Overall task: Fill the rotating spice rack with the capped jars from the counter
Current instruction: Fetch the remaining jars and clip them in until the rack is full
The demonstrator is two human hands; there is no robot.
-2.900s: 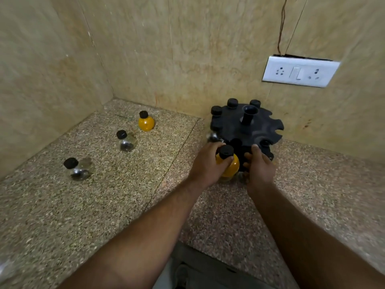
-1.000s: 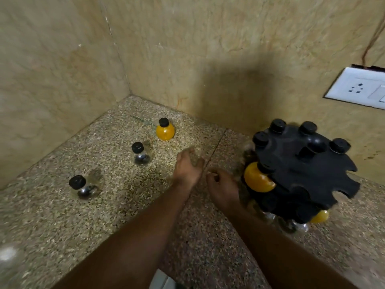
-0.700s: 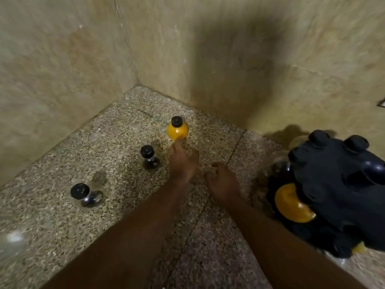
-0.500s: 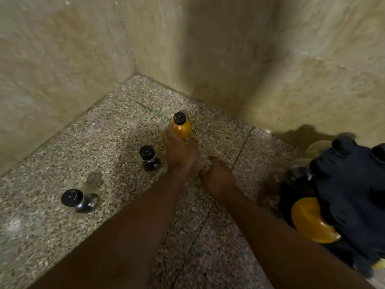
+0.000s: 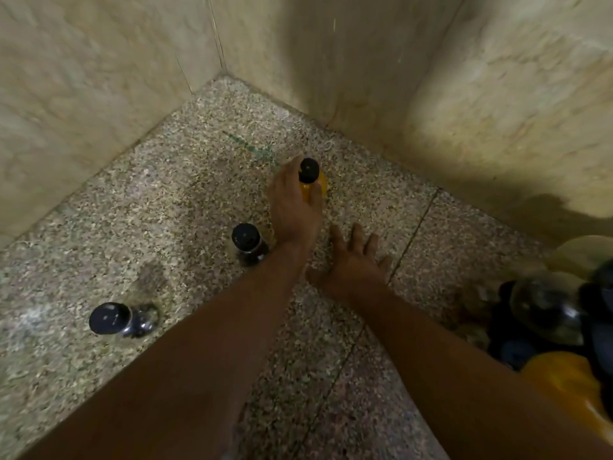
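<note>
At the corner of two beige stone walls (image 5: 99, 78), the speckled counter (image 5: 185, 200) fills most of the view. Both forearms reach in from the near edge.

Black spice rack (image 5: 602, 313): right edge, cut off by the frame and blurred. A racked clear jar (image 5: 544, 310) and a racked yellow jar (image 5: 564, 383) sit on its left side.

Left hand (image 5: 293, 207): far middle of the counter, grip closed round the yellow jar (image 5: 310, 180), fingers and thumb round the body below its black cap. Jar upright; cannot tell whether its base touches the counter.

Right hand (image 5: 356, 260): just near and right of the left one, fingers spread, palm down, holding nothing.

Middle clear jar (image 5: 247, 244): black cap, upright, just left of the left wrist.

Near-left clear jar (image 5: 122, 318): black cap, well apart from both hands.
</note>
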